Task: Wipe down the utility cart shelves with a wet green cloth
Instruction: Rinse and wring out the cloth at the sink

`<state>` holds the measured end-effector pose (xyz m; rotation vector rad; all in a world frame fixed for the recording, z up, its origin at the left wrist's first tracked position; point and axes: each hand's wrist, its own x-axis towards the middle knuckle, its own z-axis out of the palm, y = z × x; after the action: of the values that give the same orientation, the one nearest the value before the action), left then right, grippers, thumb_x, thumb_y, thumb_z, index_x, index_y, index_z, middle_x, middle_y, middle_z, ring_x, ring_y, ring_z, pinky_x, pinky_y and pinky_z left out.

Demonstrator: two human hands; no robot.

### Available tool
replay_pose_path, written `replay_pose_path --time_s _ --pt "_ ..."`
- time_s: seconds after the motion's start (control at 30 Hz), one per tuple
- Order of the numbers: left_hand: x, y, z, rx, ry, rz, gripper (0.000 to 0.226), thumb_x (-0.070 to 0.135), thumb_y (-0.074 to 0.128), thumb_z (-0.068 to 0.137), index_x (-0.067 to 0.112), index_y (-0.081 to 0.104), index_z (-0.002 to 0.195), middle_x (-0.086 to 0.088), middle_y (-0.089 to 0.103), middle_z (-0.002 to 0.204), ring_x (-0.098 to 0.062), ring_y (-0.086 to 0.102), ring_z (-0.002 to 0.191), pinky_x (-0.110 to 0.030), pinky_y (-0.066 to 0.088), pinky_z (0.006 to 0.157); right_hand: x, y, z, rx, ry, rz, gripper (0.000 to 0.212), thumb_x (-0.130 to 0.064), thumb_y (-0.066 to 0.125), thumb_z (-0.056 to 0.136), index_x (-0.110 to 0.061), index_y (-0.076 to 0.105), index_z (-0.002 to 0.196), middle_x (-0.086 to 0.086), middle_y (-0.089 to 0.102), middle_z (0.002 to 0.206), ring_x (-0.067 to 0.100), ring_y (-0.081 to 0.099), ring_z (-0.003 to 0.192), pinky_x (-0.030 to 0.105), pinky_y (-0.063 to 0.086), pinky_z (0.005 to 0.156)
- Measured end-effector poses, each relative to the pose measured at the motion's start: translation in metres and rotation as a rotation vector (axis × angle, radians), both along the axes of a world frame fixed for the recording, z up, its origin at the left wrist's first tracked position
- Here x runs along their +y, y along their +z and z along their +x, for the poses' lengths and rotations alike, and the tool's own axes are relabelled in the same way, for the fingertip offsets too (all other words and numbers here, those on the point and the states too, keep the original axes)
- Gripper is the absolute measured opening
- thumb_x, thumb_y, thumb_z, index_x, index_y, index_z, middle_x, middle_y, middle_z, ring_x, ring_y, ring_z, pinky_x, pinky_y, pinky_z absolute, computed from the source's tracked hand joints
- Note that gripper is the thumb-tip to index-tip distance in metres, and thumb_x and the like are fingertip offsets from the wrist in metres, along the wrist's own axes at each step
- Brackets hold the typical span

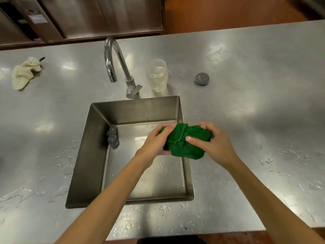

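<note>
**Green cloth balled up between both hands over the sink**

Nearest the camera, the steel counter is splashed with water on both sides of the forearms. Follow the arms up and the two hands meet over the right half of the sink.

The green cloth is wadded into a thick lump right between them, held up above the basin floor. The left hand grips the cloth's left end, with its fingers curled over the top of the wad. The right hand clamps the right end. Its thumb is pressed flat across the front of the lump and the other fingers are wrapped over the far side. So the cloth sits inside both grips, with a fold of it bulging up between the two sets of fingertips.

A bit left of the left-hand fingers, a grey steel wool scrubber leans in the sink's back left corner. Beyond the fingers, past the sink's far wall, the curved faucet arches off to the left.

Just right of the faucet stands a clear jar with no lid on it. Farther right, a small round grey disc lies flat on the counter; can't tell what it is.

Way off to the left of both hands, a crumpled cream cloth lies on the counter. Behind the counter are steel cabinet fronts.
</note>
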<state>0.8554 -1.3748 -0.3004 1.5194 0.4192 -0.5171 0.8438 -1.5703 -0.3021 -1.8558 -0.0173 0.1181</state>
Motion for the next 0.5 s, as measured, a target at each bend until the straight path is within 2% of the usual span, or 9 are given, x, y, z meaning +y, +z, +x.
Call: replay_pose_path --time_s 0.1,0.2,0.27,0.33,0.4,0.47,0.5 --pt "-0.015 -0.006 -0.006 0.068 -0.246 0.078 0.059 0.078 0.054 0.081 0.035 0.063 0.122 0.003 0.069 0.118 -0.018 0.07 0.102 -0.034 0.061 0.068 -0.025 0.013 -0.004 0.045 -0.093 0.009 0.04 -0.047 0.082 0.064 -0.017 0.064 0.084 -0.005 0.071 0.081 0.012 0.069 0.079 0.03 0.059 0.069" --pt "-0.037 -0.01 -0.015 0.084 -0.466 0.148 0.073 0.085 0.041 0.079 0.031 0.061 0.125 0.002 0.072 0.107 -0.011 0.071 0.083 -0.028 0.057 0.063 -0.05 0.014 -0.01 0.07 -0.145 0.018 0.03 -0.035 0.082 0.075 -0.017 0.06 0.085 -0.008 0.071 0.076 0.009 0.07 0.073 0.026 0.058 0.063" --pt "-0.053 -0.016 -0.022 0.063 -0.539 0.185 0.074 0.083 0.043 0.076 0.027 0.059 0.123 -0.001 0.072 0.099 -0.01 0.068 0.074 -0.026 0.056 0.059 -0.065 0.006 -0.017 0.13 -0.189 0.041 0.027 -0.035 0.079 0.08 -0.019 0.062 0.093 -0.005 0.073 0.085 0.009 0.071 0.077 0.026 0.059 0.066" --pt "-0.065 -0.029 -0.031 0.008 -0.583 0.231 0.078 0.081 0.054 0.072 0.028 0.052 0.13 -0.002 0.071 0.108 -0.01 0.067 0.08 -0.016 0.052 0.055 -0.08 -0.01 -0.026 0.215 -0.245 0.059 0.026 -0.037 0.075 0.083 -0.022 0.062 0.1 -0.002 0.072 0.095 0.009 0.071 0.082 0.03 0.061 0.071" --pt "-0.072 -0.05 -0.039 -0.049 -0.615 0.266 0.072 0.073 0.064 0.076 0.031 0.051 0.133 -0.001 0.07 0.112 -0.012 0.068 0.083 -0.01 0.046 0.05 -0.093 -0.029 -0.036 0.293 -0.288 0.039 0.026 -0.041 0.072 0.086 -0.023 0.062 0.101 0.0 0.071 0.099 0.012 0.071 0.085 0.034 0.061 0.075" --pt "-0.078 -0.067 -0.046 -0.019 -0.594 0.238 0.054 0.063 0.06 0.088 0.024 0.063 0.124 -0.008 0.075 0.098 -0.021 0.073 0.076 -0.018 0.05 0.049 -0.105 -0.046 -0.045 0.358 -0.297 0.006 0.029 -0.046 0.068 0.088 -0.022 0.061 0.103 0.001 0.071 0.099 0.013 0.071 0.085 0.032 0.06 0.072" --pt "-0.08 -0.071 -0.049 0.027 -0.6 0.229 0.053 0.063 0.054 0.093 0.018 0.068 0.117 -0.012 0.076 0.088 -0.023 0.074 0.069 -0.025 0.053 0.05 -0.109 -0.054 -0.05 0.381 -0.288 -0.015 0.03 -0.048 0.066 0.088 -0.022 0.06 0.103 0.0 0.071 0.099 0.012 0.071 0.083 0.028 0.059 0.069"
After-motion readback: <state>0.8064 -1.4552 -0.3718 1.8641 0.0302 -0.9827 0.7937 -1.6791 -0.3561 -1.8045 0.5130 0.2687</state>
